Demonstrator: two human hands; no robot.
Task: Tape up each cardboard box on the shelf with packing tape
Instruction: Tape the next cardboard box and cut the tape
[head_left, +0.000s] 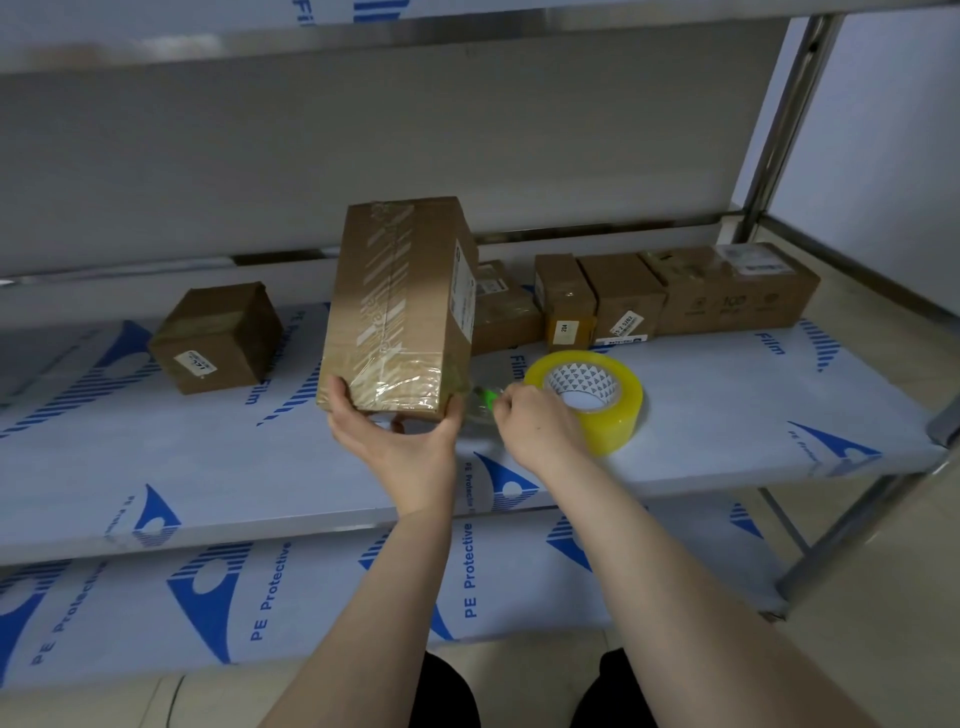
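Your left hand (400, 441) gripped the tilted cardboard box (400, 306) on the shelf (727, 405); your right hand (540, 426), fingers curled, pinched a green object (485, 399) beside the tape roll (592, 395).

The single view came from a wide-angle camera worn on the person's head. It faced forward and tilted down onto the middle shelf (727, 395). It sat close. Both forearms entered from the bottom edge at 6 o'clock and met near the centre of the frame. There the left hand (400, 441) gripped the tall box (400, 306) and the right hand (540, 421) pinched a small green item (485, 399). The upper shelf (467, 31) crossed the frame at 12 o'clock, and the lower shelf (363, 597) ran from 8 to 5 o'clock. A steel post (784, 114) stood at 2 o'clock, and the floor (883, 545) showed at 4 o'clock. The lens bowed the shelf edges.
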